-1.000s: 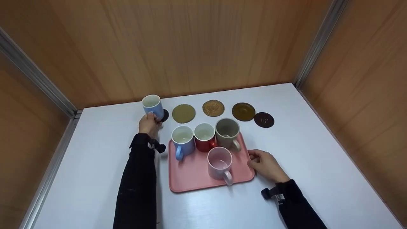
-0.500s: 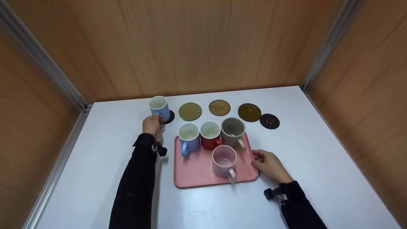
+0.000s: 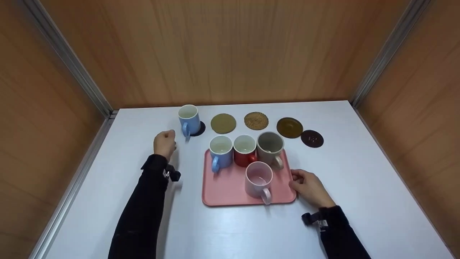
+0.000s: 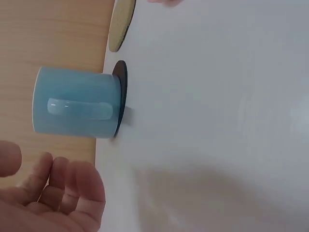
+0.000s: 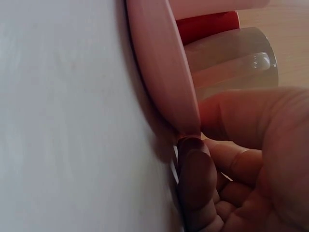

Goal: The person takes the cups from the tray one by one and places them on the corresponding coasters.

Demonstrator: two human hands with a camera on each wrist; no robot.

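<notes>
A light-blue mug [image 3: 189, 122] stands upright on a black coaster [image 3: 202, 128] at the back left, its handle facing me. Apart from it, to its front left, is my left hand [image 3: 165, 144]; the left wrist view shows its fingers [image 4: 89, 181] loosely curled with nothing in them. My right hand [image 3: 309, 187] pinches the right rim of the pink tray [image 3: 222, 194] between thumb and fingers. On that tray stand another blue mug [image 3: 221, 158], a red mug [image 3: 243, 158], a grey mug [image 3: 268, 153] and, nearer me, a pink mug [image 3: 256, 187].
Along the back of the white table [image 3: 251, 233] lie a green coaster [image 3: 223, 123], a woven tan coaster [image 3: 256, 121], a brown coaster [image 3: 289, 127] and a dark coaster [image 3: 312, 138]. Wooden panels [image 3: 230, 54] enclose the back and sides.
My left hand has let go of the back-left blue mug's handle and drawn back toward the front left. The right hand still pinches the tray; the head view has shifted slightly.
</notes>
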